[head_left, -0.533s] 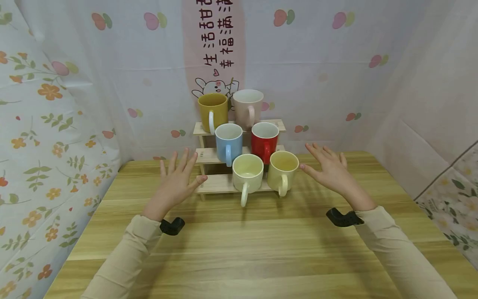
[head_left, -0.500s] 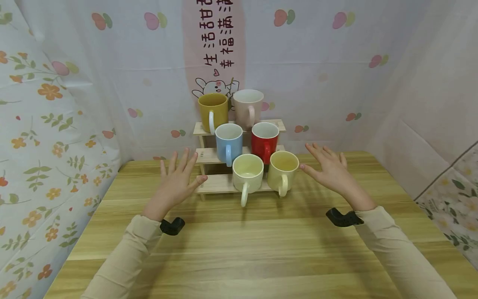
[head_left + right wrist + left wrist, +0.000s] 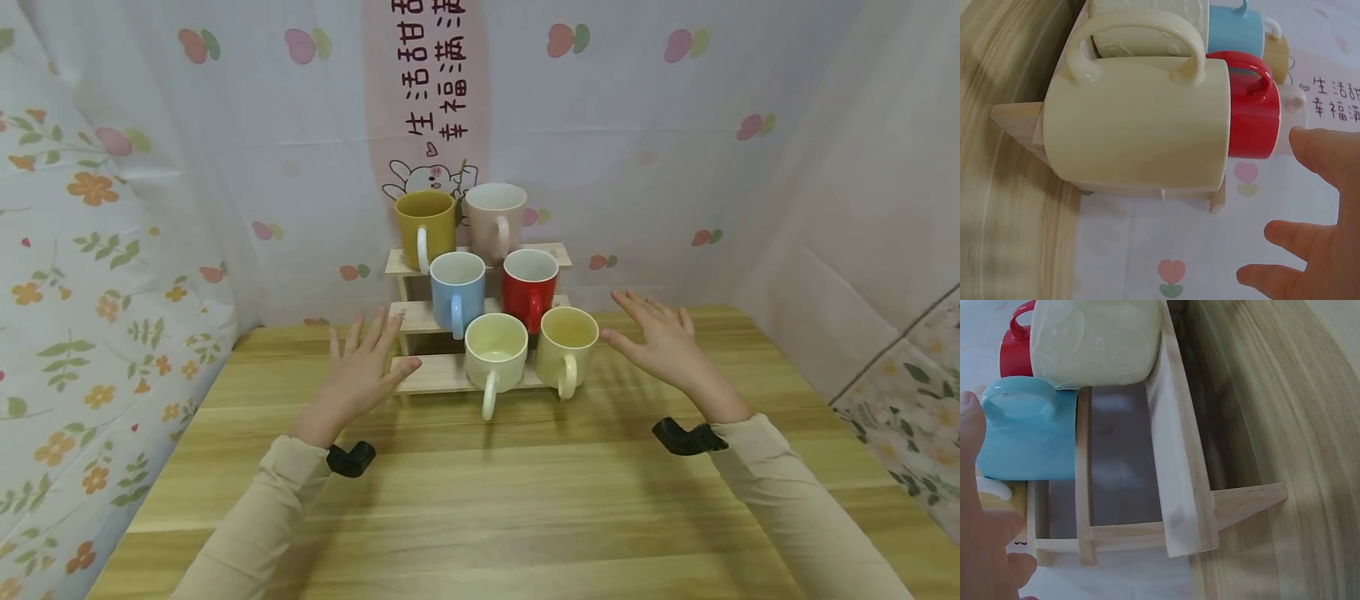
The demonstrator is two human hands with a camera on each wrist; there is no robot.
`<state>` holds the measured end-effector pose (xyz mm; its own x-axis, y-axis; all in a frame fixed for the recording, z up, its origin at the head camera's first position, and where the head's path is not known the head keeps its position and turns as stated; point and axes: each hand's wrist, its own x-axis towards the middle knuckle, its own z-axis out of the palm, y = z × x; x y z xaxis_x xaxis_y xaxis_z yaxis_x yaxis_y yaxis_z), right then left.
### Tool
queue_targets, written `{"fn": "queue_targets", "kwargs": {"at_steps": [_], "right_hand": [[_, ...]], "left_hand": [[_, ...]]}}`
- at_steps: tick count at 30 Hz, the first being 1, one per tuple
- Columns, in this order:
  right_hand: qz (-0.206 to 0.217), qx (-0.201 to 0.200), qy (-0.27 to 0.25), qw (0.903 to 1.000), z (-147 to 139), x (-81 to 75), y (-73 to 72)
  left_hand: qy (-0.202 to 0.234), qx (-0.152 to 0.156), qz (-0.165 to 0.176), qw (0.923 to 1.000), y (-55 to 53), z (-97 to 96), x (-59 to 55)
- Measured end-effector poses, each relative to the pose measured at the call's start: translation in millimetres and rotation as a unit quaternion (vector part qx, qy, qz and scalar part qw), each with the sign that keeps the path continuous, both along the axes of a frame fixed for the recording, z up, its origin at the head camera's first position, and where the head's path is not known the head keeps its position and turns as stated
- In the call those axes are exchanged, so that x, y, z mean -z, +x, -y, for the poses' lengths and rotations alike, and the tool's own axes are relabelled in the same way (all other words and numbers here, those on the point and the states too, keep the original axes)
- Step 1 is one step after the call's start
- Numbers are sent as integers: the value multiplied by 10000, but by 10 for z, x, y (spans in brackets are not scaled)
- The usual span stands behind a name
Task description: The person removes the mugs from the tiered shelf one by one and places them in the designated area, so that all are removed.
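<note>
Six mugs, or rather several, stand upright on a three-step wooden rack (image 3: 431,372). Up top are a mustard mug (image 3: 438,237) and a pale pink mug (image 3: 483,229); the middle step bears a blue mug (image 3: 459,300) and a red mug (image 3: 517,292). On the lowest step sit a pale green mug (image 3: 498,367) and a light yellow mug (image 3: 553,360). My left hand (image 3: 348,387), fingers spread, hovers at the rack's left end. Over on the right, my right hand (image 3: 667,350) has its fingers extended, its thumb close to the light yellow mug. Both hands hold nothing.
The rack stands on a wood-grain table (image 3: 480,508) near its back edge. A printed cloth (image 3: 300,150) hangs behind, and a flowered cloth (image 3: 97,317) hangs at the left. Each wrist wears a black camera mount (image 3: 351,458).
My left hand has shifted slightly to the right and down in the head view. The whole scene sits slightly lower as the head view tilts. My right hand and the mugs stay in place.
</note>
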<state>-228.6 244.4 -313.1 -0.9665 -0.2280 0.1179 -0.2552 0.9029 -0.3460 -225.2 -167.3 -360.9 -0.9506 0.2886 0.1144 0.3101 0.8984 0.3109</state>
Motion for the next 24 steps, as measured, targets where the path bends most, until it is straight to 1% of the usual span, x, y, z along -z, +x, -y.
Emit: {"fn": "queue_targets", "kwargs": {"at_steps": [6, 15, 24], "right_hand": [[-92, -35, -61, 9999, 60, -56, -29], [-76, 20, -117, 9999, 162, -141, -134], [-116, -128, -184, 9997, 289, -240, -235]], "left_hand": [[62, 58, 134, 9999, -36, -41, 52], [44, 26, 153, 9999, -96, -71, 156], [-29, 0, 85, 10000, -157, -100, 210]]}}
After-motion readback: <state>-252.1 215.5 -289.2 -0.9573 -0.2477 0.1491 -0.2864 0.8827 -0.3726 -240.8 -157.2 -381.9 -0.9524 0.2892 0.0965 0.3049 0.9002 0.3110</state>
